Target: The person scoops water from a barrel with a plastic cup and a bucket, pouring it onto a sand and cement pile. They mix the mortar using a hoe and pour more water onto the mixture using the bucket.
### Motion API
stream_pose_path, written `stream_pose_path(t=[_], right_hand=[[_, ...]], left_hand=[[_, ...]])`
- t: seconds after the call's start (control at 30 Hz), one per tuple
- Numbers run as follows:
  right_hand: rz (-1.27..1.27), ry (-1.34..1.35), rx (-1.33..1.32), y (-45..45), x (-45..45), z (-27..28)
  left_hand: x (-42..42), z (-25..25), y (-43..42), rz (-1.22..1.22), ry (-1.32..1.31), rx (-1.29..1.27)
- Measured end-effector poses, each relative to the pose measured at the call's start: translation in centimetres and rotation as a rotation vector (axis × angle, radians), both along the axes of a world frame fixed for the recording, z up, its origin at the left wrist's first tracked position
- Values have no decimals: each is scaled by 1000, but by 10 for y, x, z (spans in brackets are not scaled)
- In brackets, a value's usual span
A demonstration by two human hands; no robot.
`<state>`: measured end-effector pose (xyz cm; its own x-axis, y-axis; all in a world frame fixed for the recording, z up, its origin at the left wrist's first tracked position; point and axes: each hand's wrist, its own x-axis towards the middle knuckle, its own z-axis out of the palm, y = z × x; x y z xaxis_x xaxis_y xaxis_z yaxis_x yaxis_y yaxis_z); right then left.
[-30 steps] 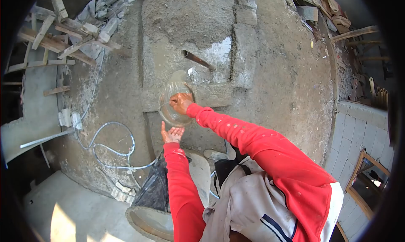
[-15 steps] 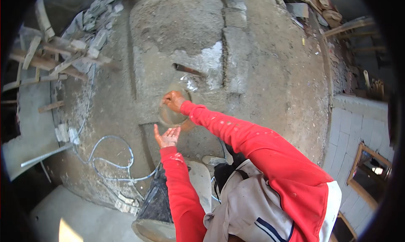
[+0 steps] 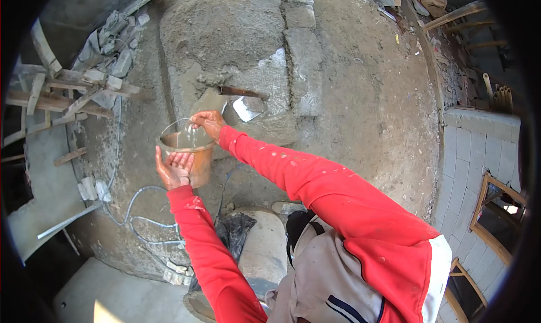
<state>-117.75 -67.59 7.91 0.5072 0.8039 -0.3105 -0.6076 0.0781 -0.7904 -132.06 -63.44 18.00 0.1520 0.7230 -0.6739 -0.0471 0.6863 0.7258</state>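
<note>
An orange-brown bucket (image 3: 201, 168) with a thin wire handle hangs in front of me, its mouth facing up and a little toward me. My right hand (image 3: 208, 125) is closed on the wire handle at the bucket's far right side, with wet streaks below the fingers. Palm up and fingers spread, my left hand (image 3: 176, 170) lies against the near left side of the bucket; its fingertips overlap the bucket wall. Just beyond the bucket, a rusty pipe (image 3: 241, 91) lies over a shovel blade (image 3: 248, 108) on wet mortar.
A heap of sandy mix (image 3: 222, 27) lies ahead. Timber pieces (image 3: 62, 104) and rubble are at the left, with a looped hose (image 3: 134, 202) below them. Near my body are black plastic (image 3: 234, 233) and a round basin rim (image 3: 197, 306). A block wall (image 3: 479, 154) stands at the right.
The bucket and both hands have moved left in the view. The bucket's outer side now shows, along with its raised wire handle. My left hand has come up against the bucket's side.
</note>
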Motion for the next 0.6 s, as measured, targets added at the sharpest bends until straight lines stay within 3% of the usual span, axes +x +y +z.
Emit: stream_pose_path(t=[0.13, 0.23, 0.3, 0.37, 0.47, 0.57, 0.6], right_hand=[[-84, 382, 225, 6, -18, 24], [-33, 642, 336, 6, -28, 48], [60, 719, 319, 7, -41, 62], [64, 836, 456, 9, -56, 84], [48, 778, 534, 12, -75, 113], [-47, 514, 658, 17, -70, 144], [-38, 407, 713, 19, -64, 155]], left_hand=[[12, 46, 5, -22, 62, 184], [26, 79, 4, -125, 301, 509], [19, 87, 16, -294, 488, 824], [30, 108, 15, -271, 763, 1193], [29, 138, 16, -269, 898, 1322], [-5, 162, 21, -187, 778, 1332], [-31, 165, 23, -70, 500, 1224]])
